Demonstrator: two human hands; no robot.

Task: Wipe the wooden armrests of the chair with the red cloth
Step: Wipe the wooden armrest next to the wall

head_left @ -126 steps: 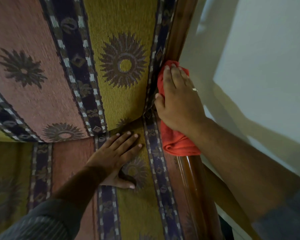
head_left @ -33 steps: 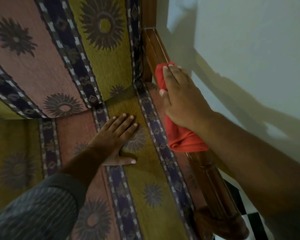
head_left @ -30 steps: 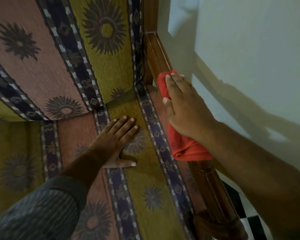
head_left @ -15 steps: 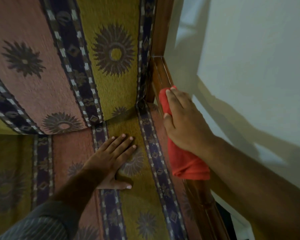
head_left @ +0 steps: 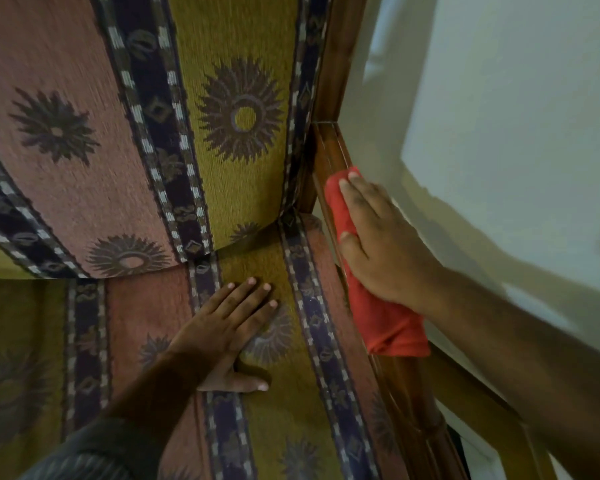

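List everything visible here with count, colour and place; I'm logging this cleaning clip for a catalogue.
red cloth: one, red, draped along the wooden armrest under the right hand.
wooden armrest: one, dark reddish brown, right side of the chair beside the wall.
back cushion: one, pink, olive and navy stripes with sunburst motifs, upper left.
seat cushion: one, same striped pattern, lower centre.
wall: one, pale, right side.
left sleeve: one, dark striped, bottom left.
left hand: one, flat and open on the seat cushion.
right hand: one, pressing the cloth onto the armrest, fingers extended, no closed grip.
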